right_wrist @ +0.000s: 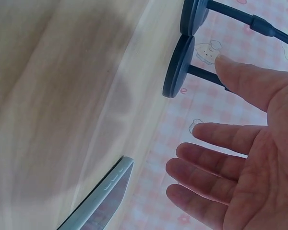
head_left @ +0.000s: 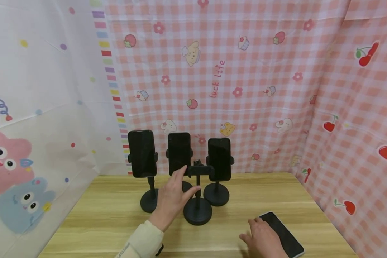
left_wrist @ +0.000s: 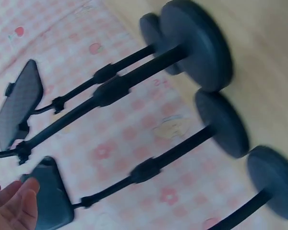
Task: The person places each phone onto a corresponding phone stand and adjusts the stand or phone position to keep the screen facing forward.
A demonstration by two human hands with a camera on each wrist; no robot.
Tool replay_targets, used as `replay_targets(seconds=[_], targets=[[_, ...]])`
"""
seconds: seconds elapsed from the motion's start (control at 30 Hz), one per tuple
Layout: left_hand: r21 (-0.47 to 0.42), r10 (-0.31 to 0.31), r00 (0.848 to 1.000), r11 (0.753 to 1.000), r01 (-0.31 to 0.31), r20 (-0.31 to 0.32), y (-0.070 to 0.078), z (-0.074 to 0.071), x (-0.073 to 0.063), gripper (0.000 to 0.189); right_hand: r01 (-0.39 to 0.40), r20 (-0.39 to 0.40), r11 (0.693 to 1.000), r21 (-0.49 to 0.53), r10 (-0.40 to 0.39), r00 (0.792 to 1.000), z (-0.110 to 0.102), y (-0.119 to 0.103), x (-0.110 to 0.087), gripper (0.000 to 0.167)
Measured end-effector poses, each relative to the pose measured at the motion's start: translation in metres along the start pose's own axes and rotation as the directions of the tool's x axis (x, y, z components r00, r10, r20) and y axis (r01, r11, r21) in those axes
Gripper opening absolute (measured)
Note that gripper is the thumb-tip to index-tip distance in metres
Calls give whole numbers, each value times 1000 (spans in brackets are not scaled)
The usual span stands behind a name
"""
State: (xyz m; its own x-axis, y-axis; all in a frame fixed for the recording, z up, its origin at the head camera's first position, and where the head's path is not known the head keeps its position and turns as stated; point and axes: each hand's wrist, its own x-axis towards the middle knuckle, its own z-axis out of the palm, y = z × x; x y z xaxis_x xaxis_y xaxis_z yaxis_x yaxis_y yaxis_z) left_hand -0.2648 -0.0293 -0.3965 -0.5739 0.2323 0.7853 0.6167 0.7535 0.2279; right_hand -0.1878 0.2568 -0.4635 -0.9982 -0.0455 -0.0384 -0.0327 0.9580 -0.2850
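My left hand (head_left: pixel 172 197) reaches up beside the front black phone stand (head_left: pixel 198 213), whose holder bar (head_left: pixel 202 170) carries no phone. Its fingertips are near the left end of that bar, thumb spread toward the pole; whether they touch is unclear. In the left wrist view, part of the left hand (left_wrist: pixel 14 206) shows at the lower left corner. My right hand (head_left: pixel 262 238) hovers by the left side of a dark-screened phone (head_left: pixel 285 234) on the table. In the right wrist view the right hand's fingers (right_wrist: pixel 206 165) are extended, apart from the phone (right_wrist: pixel 98 203).
Behind the front stand, three more stands hold upright phones: left (head_left: pixel 142 154), middle (head_left: pixel 179 150) and right (head_left: pixel 220 159). Their round bases sit close together on the wooden table (head_left: pixel 93 218). Patterned cloth (head_left: pixel 261 118) hangs at the back and sides.
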Motion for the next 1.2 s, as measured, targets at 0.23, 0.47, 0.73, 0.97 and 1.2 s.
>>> replay_targets(seconds=[0.23,0.47,0.73,0.97,1.2], targets=[[118,209,978,971,-207,-5,15,-17,27,80,13,-22,1000,-4,-13,1000,0,-6,6,57],[271,304,945,906,-326,120,32,-24,48,68,35,-55,999,-12,-36,998,3,-14,13,54],[381,339,923,842,-383,180,40,-24,56,48,91,-58,996,-23,-92,994,3,-22,22,52],[437,315,926,817,-377,209,45,-23,58,34,147,-84,987,-62,-152,985,5,-28,24,51],[454,284,919,805,-383,272,46,-24,61,23,160,-111,983,-88,-170,979,9,-32,25,50]])
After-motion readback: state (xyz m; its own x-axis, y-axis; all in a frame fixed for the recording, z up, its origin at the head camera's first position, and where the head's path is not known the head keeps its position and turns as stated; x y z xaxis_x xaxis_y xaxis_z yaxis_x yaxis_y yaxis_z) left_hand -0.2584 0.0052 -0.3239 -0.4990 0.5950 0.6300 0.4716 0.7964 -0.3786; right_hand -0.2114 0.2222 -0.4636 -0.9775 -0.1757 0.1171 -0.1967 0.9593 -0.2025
